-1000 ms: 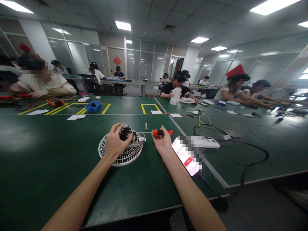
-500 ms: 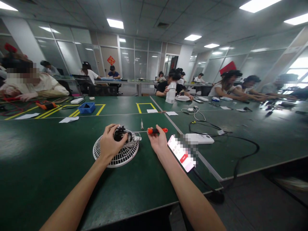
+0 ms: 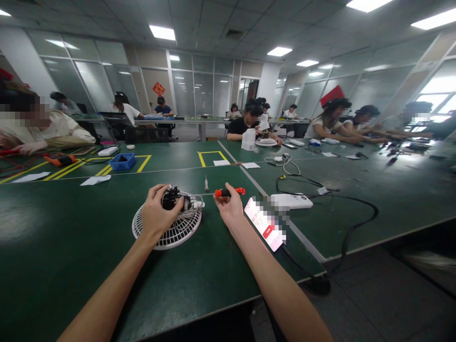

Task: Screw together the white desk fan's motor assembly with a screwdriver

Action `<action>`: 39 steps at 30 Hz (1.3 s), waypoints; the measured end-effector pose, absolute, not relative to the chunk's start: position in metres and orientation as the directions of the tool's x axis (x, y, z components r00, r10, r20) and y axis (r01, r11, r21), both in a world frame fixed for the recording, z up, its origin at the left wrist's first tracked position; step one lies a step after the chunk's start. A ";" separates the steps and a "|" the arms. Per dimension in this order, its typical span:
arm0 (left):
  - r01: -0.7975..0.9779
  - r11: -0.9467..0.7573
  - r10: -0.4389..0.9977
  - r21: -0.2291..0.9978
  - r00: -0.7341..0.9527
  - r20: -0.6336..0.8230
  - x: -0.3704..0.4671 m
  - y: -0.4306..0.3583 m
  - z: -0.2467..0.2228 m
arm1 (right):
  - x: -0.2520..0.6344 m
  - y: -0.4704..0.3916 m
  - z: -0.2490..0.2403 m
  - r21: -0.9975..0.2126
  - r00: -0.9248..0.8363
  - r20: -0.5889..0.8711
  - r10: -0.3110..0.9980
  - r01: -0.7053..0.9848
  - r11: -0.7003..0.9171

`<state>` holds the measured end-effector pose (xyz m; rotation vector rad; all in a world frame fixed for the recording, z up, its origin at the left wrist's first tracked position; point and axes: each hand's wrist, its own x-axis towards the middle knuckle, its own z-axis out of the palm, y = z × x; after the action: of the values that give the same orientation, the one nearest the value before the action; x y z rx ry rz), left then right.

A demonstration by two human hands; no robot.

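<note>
A round white fan grille (image 3: 181, 232) lies on the green table, with a dark motor assembly (image 3: 172, 198) and pale wires on top. My left hand (image 3: 156, 213) grips the motor assembly from the left, thumb on its near side. Right of the grille, my right hand (image 3: 230, 205) holds a red and black screwdriver (image 3: 235, 192) by its handle. Its thin shaft points left toward the motor; where the tip ends is hard to see. Beyond the hands a small clear-handled screwdriver (image 3: 206, 183) lies on the table.
A lit phone (image 3: 263, 225) lies right of my right forearm, near a white power strip (image 3: 292, 201) and black cables (image 3: 370, 206). Farther back are a blue bin (image 3: 123, 161) and paper slips (image 3: 95, 180). A person (image 3: 242, 126) sits across the table beside a white fan base (image 3: 248, 139).
The view has shifted slightly. The person across the table has put the white fan base down and lowered a hand from it. My hands keep their grips.
</note>
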<state>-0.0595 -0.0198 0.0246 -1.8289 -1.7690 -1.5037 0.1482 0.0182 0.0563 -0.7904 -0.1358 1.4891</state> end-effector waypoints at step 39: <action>0.831 -0.294 0.619 0.472 -0.211 0.757 -0.060 -0.019 0.024 | 0.150 0.018 0.055 -0.527 0.091 -0.348 0.933 -0.842 -0.115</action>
<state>-0.0597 -0.0191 0.0239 -1.8271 -1.7261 -1.5133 0.1502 0.0181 0.0553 -0.7417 -0.1562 1.5164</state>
